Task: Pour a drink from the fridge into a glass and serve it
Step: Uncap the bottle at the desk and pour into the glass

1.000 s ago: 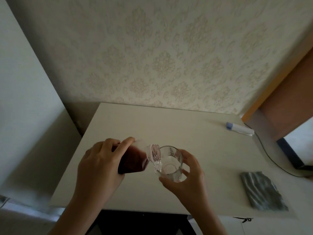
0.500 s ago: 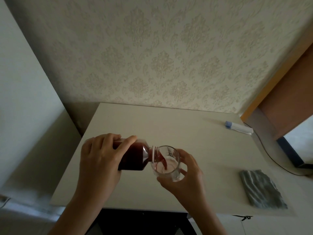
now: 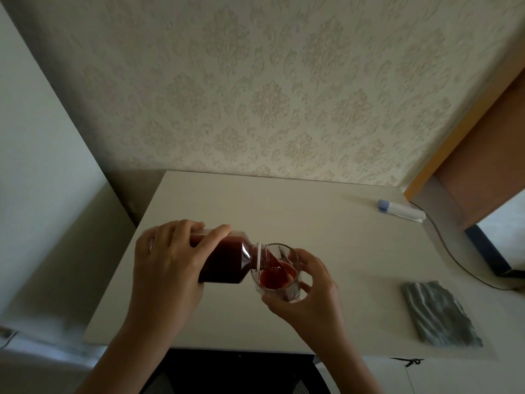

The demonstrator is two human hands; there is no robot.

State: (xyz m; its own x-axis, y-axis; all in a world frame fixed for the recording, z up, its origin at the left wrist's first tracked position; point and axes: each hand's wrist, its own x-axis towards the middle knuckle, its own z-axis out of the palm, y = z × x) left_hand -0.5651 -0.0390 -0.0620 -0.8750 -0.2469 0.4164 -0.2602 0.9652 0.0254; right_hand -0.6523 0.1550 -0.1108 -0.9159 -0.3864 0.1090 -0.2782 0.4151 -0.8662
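Red juice is being poured from a tipped bottle into a held glass.

The juice bottle (image 3: 227,260) is being held nearly level above the white table (image 3: 326,251), its open neck being rested at the rim of the glass tumbler (image 3: 279,273), where a shallow pool of red is being collected. The bottle's body is being gripped around by the left hand (image 3: 167,260), thumb on top, well back from the neck; it is judged fairly heavy, and possibly slippery (it has come from the fridge). The tumbler, judged fragile and smooth, is being cupped low on its near side by the right hand (image 3: 309,291). A folded grey cloth (image 3: 440,314) and a white tube with a blue cap (image 3: 400,210) are lying well apart to the right.
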